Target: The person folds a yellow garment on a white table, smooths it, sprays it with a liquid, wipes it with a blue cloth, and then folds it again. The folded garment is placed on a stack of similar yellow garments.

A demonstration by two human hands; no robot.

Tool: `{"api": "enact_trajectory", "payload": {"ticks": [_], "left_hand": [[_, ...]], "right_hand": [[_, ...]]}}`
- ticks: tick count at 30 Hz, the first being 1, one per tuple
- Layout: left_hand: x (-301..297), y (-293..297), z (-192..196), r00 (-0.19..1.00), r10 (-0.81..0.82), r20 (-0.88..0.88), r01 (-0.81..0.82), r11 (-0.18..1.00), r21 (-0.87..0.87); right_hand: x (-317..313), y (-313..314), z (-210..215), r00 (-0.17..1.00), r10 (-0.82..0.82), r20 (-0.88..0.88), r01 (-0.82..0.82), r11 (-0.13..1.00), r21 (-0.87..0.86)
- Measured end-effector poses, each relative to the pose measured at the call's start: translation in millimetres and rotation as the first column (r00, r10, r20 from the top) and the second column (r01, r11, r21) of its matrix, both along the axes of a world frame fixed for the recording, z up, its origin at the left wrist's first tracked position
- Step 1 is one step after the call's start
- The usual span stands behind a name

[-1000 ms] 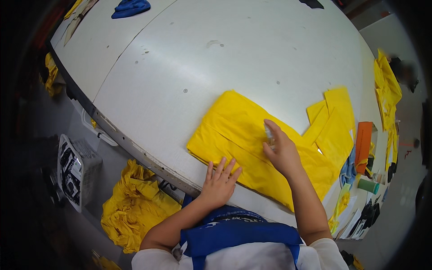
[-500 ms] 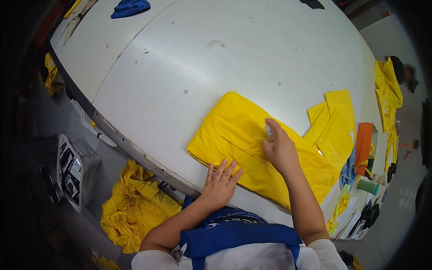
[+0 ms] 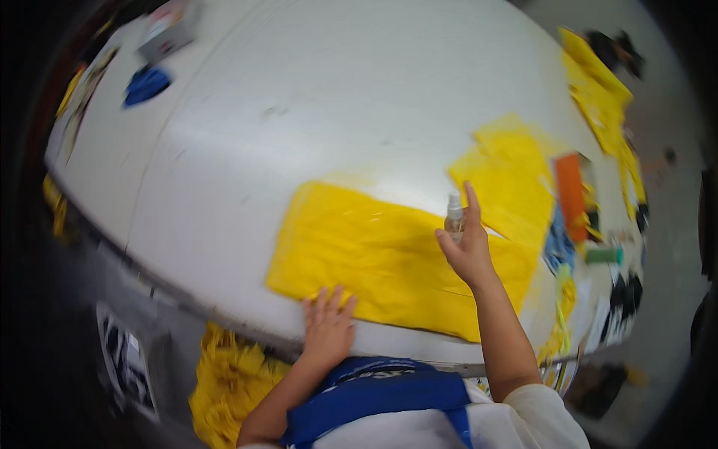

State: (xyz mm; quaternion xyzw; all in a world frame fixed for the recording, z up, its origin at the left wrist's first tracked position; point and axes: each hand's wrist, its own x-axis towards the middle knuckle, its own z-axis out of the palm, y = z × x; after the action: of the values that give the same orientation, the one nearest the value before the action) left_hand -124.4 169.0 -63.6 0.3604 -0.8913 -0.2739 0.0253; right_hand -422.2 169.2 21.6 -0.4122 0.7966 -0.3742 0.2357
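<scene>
Right grip [image 3: 471, 256] holds spray bottle [image 3: 454, 209] over yellow fabric [image 3: 374, 258]

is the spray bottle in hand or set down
In hand: the right hand holds the spray bottle between thumb and fingers, over the yellow fabric.

A broad pale table [image 3: 336, 97] fills the middle, its near edge bowed and dark from 9 o'clock round to 7. A thin seam [image 3: 161, 135] crosses the top between 11 and 9 o'clock — light spreads there in a soft sheen toward 10. Grey floor [image 3: 673, 217] shows at 3 o'clock and again at 8 — blurred.
</scene>
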Motion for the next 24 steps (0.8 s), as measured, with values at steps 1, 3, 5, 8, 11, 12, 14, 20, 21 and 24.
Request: {"api": "enact_trajectory", "payload": {"ticks": [1,3,5,8,11,12,14,20,21,24], "left_hand": [[0,1,0,1.0,-0.018,0.007,0.018,1.0,-0.01],[-1,2,2,0.998,-0.052,0.024,0.052,0.998,-0.029],[-3,3,2,0.997,-0.053,0.064,0.055,0.998,-0.038],[-12,2,5,0.992,-0.083,0.098,0.085,0.996,-0.014],[-15,2,3,0.99,-0.085,0.116,0.09,0.995,-0.038],[-14,2,3,0.989,-0.086,0.119,0.092,0.995,-0.047],[-12,3,2,0.987,-0.088,0.134,0.098,0.993,-0.07],[-11,7,3,0.988,-0.049,0.146,0.062,0.994,-0.088],[-12,7,3,0.989,-0.042,0.14,0.056,0.994,-0.096],[-15,4,3,0.992,-0.058,0.114,0.069,0.993,-0.091]], "right_hand": [[-25,21,-7,0.995,-0.096,-0.026,0.093,0.99,-0.108],[-110,82,-40,0.931,-0.362,-0.052,0.325,0.884,-0.336],[-177,144,-41,0.73,-0.62,-0.289,0.495,0.771,-0.401],[-282,289,-88,0.408,-0.845,-0.347,0.765,0.523,-0.374],[-294,345,-115,0.306,-0.871,-0.385,0.895,0.4,-0.195],[-295,354,-125,0.282,-0.883,-0.375,0.929,0.35,-0.124],[-288,350,-132,0.175,-0.85,-0.497,0.921,0.32,-0.223],[-225,253,-79,0.305,-0.394,-0.867,0.5,0.841,-0.207],[-226,238,-79,0.394,-0.326,-0.859,0.543,0.837,-0.069],[-266,235,-109,0.563,-0.407,-0.719,0.708,0.686,0.167]]}}
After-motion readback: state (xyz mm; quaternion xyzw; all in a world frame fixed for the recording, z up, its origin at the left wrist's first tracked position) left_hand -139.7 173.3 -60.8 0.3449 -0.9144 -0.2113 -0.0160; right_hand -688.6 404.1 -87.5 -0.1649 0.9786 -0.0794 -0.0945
